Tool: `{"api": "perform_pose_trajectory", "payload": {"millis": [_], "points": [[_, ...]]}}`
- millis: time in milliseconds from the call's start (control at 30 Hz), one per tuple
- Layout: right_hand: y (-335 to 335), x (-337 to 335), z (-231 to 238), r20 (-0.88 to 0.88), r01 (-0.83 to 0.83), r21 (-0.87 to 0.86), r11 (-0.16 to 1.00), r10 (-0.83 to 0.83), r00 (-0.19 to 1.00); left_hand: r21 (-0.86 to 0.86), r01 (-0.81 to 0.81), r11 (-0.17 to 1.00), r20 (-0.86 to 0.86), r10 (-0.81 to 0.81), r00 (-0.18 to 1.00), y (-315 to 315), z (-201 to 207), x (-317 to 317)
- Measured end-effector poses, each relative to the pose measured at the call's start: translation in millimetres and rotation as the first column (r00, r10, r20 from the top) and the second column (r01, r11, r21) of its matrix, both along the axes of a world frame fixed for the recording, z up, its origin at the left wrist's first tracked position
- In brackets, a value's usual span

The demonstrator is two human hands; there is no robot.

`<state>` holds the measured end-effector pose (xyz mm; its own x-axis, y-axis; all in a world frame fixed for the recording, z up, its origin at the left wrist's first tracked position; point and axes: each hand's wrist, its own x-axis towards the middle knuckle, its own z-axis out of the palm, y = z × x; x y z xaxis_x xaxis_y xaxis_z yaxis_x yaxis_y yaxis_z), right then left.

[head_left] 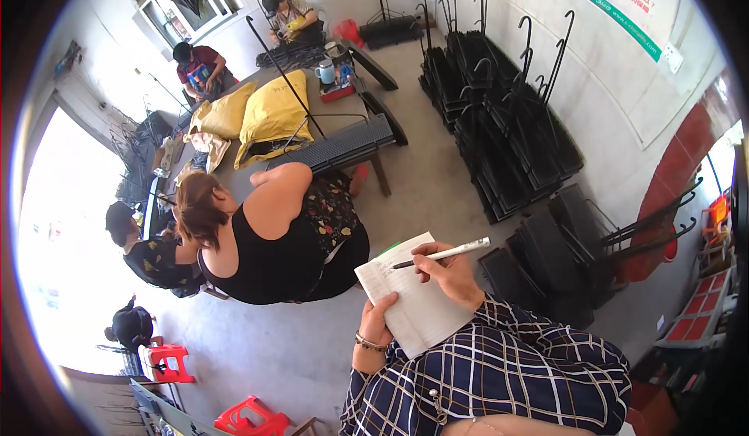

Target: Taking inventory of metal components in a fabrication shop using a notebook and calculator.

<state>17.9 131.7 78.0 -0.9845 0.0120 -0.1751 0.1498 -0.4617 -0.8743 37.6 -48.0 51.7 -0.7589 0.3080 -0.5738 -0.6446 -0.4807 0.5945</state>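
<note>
An open notebook with white lined pages rests over my lap, on a dark blue checked garment. Its left edge is gripped by my left hand, thumb on top of the page; a bracelet circles that wrist. My right hand is closed round a white pen with a black front end. The pen's tip is at the upper part of the page, where some handwriting shows; I cannot tell whether it touches the paper. A bit of green shows behind the notebook's top edge.
A person in a black top sits close by at a table holding yellow sacks and a black perforated rack. Several other people sit around. Black racks with hooked rods stand along the right wall. Red stools stand lower left.
</note>
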Motion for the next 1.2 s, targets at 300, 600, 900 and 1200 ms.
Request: {"api": "perform_pose_trajectory", "payload": {"millis": [300,600,900,1200], "points": [[-28.1,29.7,4.3,-0.031,0.02,0.072,0.997,-0.018,0.999,0.006,-0.07,0.998,0.03,0.07,0.997,-19.9,10.6,20.8],[-23.2,28.5,25.5,-0.112,0.046,0.258,0.965,-0.017,0.994,0.001,-0.064,0.998,-0.022,0.064,0.998,-19.6,26.5,13.8],[-34.8,34.7,13.4,-0.134,-0.006,0.405,0.914,0.066,0.989,-0.059,0.075,0.995,-0.052,-0.079,0.996,-10.4,20.0,17.4],[-32.9,25.2,8.4,-0.129,-0.012,0.349,0.937,0.06,0.99,-0.069,0.072,0.995,-0.07,-0.076,0.995,-7.1,20.1,10.8]]}}
